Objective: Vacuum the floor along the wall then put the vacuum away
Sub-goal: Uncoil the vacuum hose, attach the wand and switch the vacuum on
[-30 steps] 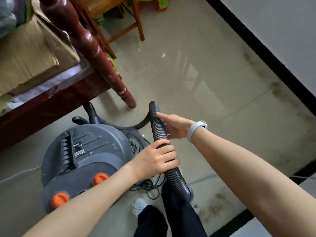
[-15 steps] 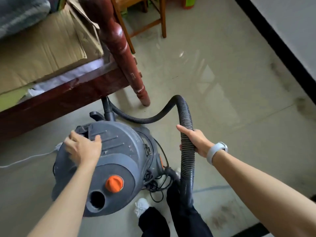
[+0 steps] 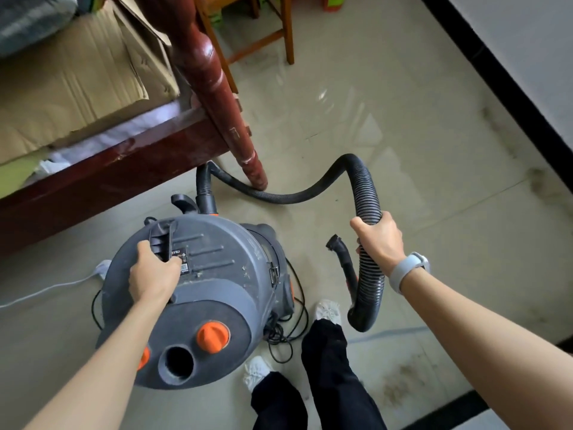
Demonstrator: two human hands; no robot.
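Head view: left hand is curling its grip round the carry handle atop the vacuum, near left on the floor by the bed, prob. to lift it. Right hand is gripping the hose w/ its loop raised, keeping it from dragging.

Dark red bed frame upper left, flattened cardboard on it; wooden chair legs beyond

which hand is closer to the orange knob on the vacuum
Left. The left hand grips the handle just above the orange knob; the right hand holds the hose off to the side.
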